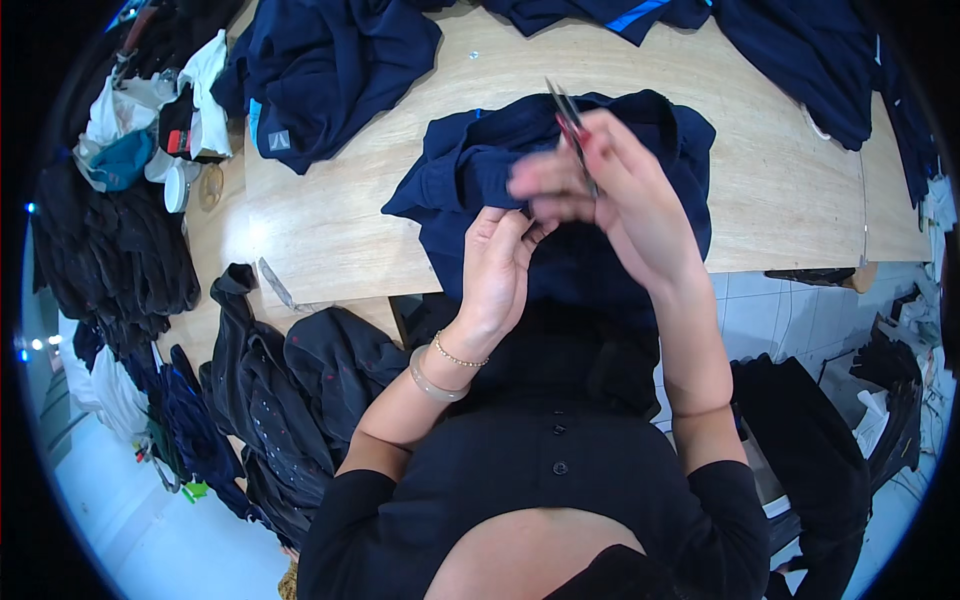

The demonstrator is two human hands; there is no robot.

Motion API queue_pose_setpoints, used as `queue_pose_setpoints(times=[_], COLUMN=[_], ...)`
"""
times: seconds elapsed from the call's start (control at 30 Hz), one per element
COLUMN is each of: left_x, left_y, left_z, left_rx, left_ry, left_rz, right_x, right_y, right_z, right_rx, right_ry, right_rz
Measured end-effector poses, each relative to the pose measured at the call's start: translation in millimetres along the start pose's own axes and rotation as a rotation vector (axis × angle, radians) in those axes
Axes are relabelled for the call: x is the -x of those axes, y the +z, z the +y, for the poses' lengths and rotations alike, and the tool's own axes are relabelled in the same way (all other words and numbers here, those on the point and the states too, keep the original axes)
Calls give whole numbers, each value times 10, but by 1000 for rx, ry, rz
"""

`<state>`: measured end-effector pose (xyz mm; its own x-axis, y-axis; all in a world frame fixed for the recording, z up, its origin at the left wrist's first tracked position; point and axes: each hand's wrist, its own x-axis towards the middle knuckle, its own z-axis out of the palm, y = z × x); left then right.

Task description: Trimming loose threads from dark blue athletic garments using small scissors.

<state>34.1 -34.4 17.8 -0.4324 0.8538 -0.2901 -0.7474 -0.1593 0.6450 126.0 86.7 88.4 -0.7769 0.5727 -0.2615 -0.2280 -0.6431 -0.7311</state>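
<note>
A navy garment [684, 160] lies bunched on the table's near edge, partly hanging toward me. At its middle my left hand [495, 265] is closed in a pinch on a small bit of the cloth; the exact piece between the fingertips is hard to see. Just right of it, my right hand [640, 205] is closed around small scissors [571, 128] with red on them, their pointed blades aimed up and away from me. The right fingers are blurred by motion and lie close to the left fingertips.
More navy garments [340, 70] lie on the wooden table [330, 230] at the far left, with another [800, 60] far right. Dark clothes [110, 240] pile up at left beside a round white container [176, 188]. Black cloth [800, 440] hangs at lower right.
</note>
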Motion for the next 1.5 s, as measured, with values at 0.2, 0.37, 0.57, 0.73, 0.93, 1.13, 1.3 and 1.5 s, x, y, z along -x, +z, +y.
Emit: queue_pose_setpoints(times=[0.2, 0.37, 0.57, 0.73, 0.93, 1.13, 1.3, 1.5], left_x=[20, -31, -56, -94, -90, -65, -58, -72], left_y=[-48, -37, 24, 137, 141, 168, 169, 148], left_z=[2, 15, 97, 173, 139, 163, 167, 179], left_rx=[6, 131, 293, 246, 195, 192, 197, 190], left_ry=[-11, -61, -159, -230, -188, -180, -189, -191], left_rz=[66, 29, -11, 109, 140, 134, 154, 150], right_x=[-405, -273, -121, 220, 191, 126, 103, 67], right_y=[-422, -214, -598, -507, -479, -440, -408, -407], right_z=[-456, -37, -95, -30, 70, 104, 122, 143], right_rx=[243, 245, 506, 991, 1234, 1340, 1373, 1362], right_ry=[-460, -112, -490, -623, -811, -898, -913, -902], right_rz=[127, -32, 348, 321, 344, 333, 317, 314])
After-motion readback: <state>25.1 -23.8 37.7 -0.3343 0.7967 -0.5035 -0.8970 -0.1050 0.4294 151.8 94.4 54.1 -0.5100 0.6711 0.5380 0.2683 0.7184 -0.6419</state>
